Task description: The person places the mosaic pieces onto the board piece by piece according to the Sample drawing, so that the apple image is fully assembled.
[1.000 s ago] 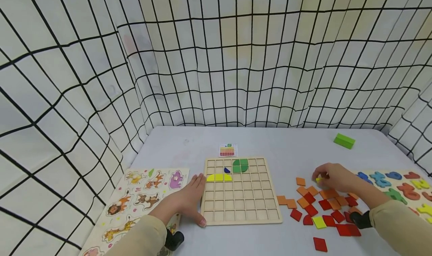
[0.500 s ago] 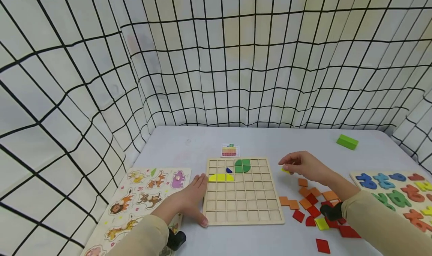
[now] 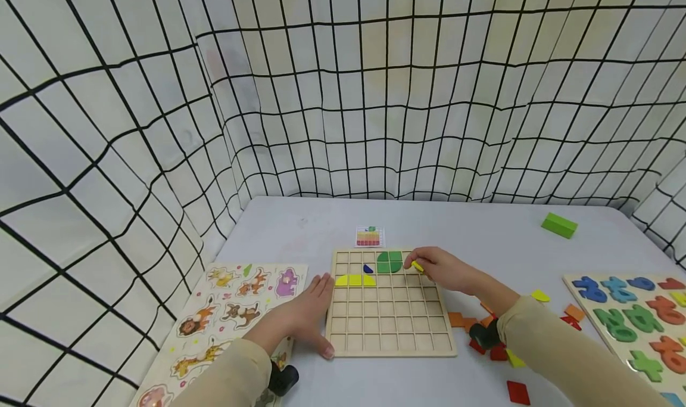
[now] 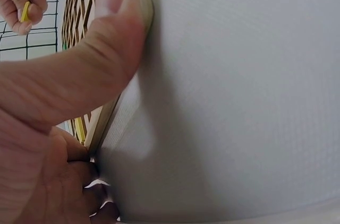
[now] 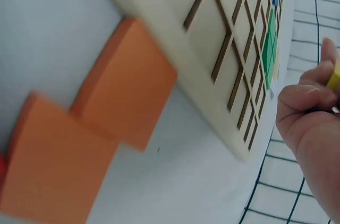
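Observation:
A wooden grid board (image 3: 391, 325) lies mid-table with green pieces (image 3: 389, 262), a small blue piece (image 3: 367, 269) and a row of yellow pieces (image 3: 355, 280) set in its cells. My left hand (image 3: 305, 314) rests along the board's left edge, fingers straight, thumb at the near corner; the left wrist view shows that thumb (image 4: 109, 38) against the rim. Over the board's upper right, my right hand (image 3: 442, 268) pinches a small yellow tile (image 3: 417, 266), also visible in the left wrist view as a yellow tile (image 4: 25, 11) between thumb and fingers.
A printed pattern card (image 3: 370, 236) lies behind the board. Loose red tiles (image 3: 518, 392) and orange tiles (image 5: 125, 83) are scattered to the right, partly under my right forearm. An animal puzzle (image 3: 241, 311) is at left, a number puzzle (image 3: 638, 317) at right, a green block (image 3: 559, 224) behind.
My right hand has moved left from the loose tiles to above the board's upper right, carrying the yellow tile. The left hand has stayed at the board's edge.

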Action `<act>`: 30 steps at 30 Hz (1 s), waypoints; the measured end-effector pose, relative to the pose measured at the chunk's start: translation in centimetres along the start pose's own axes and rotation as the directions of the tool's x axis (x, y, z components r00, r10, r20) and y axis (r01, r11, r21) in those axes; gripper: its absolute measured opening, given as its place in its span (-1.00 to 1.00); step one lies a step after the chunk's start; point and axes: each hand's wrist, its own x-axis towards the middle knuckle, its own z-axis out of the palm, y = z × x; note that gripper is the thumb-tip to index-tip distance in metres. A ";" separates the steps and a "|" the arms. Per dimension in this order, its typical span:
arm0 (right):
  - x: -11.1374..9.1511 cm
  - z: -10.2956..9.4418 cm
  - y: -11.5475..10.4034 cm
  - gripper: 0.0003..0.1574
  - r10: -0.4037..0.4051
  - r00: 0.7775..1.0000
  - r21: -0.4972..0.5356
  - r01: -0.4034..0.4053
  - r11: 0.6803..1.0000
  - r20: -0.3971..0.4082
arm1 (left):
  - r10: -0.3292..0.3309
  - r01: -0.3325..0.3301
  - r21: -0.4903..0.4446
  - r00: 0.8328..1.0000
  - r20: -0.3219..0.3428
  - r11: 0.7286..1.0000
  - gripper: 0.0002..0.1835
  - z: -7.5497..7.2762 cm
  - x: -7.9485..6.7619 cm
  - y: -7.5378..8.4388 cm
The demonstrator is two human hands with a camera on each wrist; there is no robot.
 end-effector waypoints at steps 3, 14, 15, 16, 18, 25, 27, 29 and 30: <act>0.4 0.7 -0.5 -0.61 0.013 1.000 0.088 -0.014 0.996 0.018 | 0.000 0.000 0.000 1.000 -0.003 1.000 0.44 0.0 0.0 0.1; 0.7 0.8 -1.0 -0.60 -0.044 0.996 0.294 0.020 0.955 0.073 | 0.011 -0.011 0.011 1.000 -0.007 1.000 0.43 0.0 0.0 0.0; 0.8 0.8 -1.0 -0.60 -0.041 0.997 0.260 0.023 0.965 0.062 | 0.010 -0.010 0.012 1.000 -0.006 1.000 0.43 -0.1 0.0 0.0; 0.8 0.8 -0.9 -0.61 -0.030 0.998 0.231 0.017 0.973 0.055 | 0.009 -0.009 0.012 1.000 -0.006 1.000 0.43 -0.1 -0.1 0.0; 0.9 0.9 -0.9 -0.63 0.002 0.998 0.186 -0.012 0.982 0.055 | 0.009 -0.008 0.013 1.000 -0.005 1.000 0.43 -0.2 -0.1 0.0; 1.3 1.3 -0.7 -0.67 0.012 0.997 0.177 -0.026 0.984 0.078 | 0.007 -0.007 0.009 1.000 -0.006 1.000 0.43 -0.4 -0.3 0.2; 1.5 1.3 -0.8 -0.71 -0.005 0.999 0.132 -0.002 0.991 0.047 | 0.009 -0.008 0.010 1.000 -0.006 1.000 0.43 -0.4 -0.3 0.2; 1.8 1.6 -0.8 -0.77 -0.028 1.000 0.045 0.028 0.999 -0.004 | 0.008 -0.008 0.010 1.000 -0.004 1.000 0.43 -0.4 -0.3 0.2; 1.9 1.7 -0.8 -0.82 -0.041 0.999 -0.003 0.041 0.999 -0.030 | 0.008 -0.008 0.010 1.000 -0.004 1.000 0.43 -0.4 -0.3 0.2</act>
